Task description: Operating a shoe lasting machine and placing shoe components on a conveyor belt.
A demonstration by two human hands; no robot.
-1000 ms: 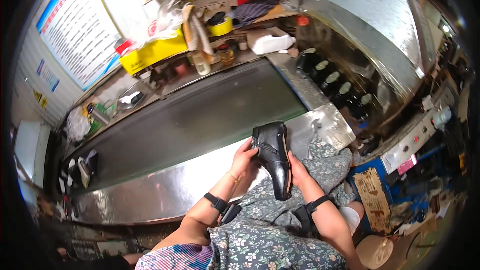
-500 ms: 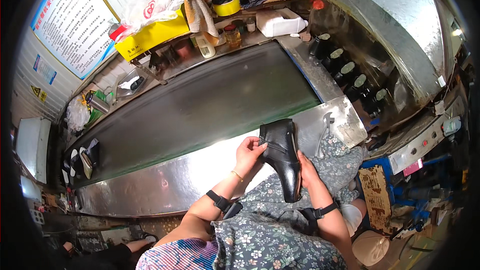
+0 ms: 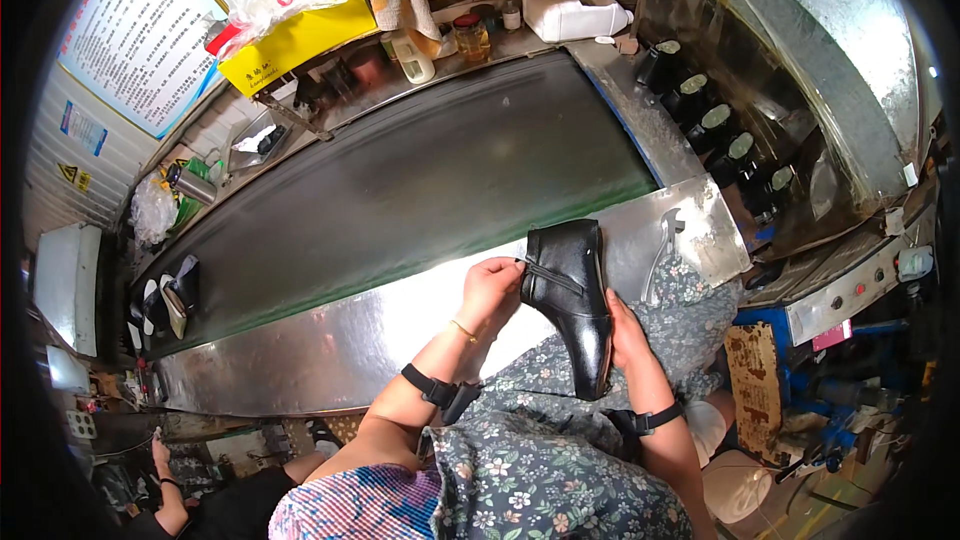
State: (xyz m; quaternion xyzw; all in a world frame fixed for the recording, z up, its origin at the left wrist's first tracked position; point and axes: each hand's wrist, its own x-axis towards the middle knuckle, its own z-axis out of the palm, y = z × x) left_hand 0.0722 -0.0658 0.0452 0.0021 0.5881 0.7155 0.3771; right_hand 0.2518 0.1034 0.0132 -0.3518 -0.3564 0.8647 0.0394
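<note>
A black leather ankle boot [image 3: 568,285] lies on its side across my lap and the metal table edge, with its toe pointing toward me. A zipper line runs slantwise over its shaft. My left hand [image 3: 490,290] pinches at the outer end of that line, at the boot's left edge; the small part between the fingertips is hard to make out. My right hand [image 3: 627,333] holds the boot from the right, fingers along the sole edge and the palm partly hidden.
Beyond the metal ledge [image 3: 330,360] runs a dark conveyor belt [image 3: 420,180]. More shoes [image 3: 172,302] sit at its left end. A hammer-like tool [image 3: 662,250] lies right of the boot. Several dark boots [image 3: 712,120] stand far right. Another person's arm [image 3: 170,485] shows lower left.
My left hand has moved slightly up and left along the boot's side, and the zipper line shows more fully. The view has shifted a little. The other person's arm has come into sight.
</note>
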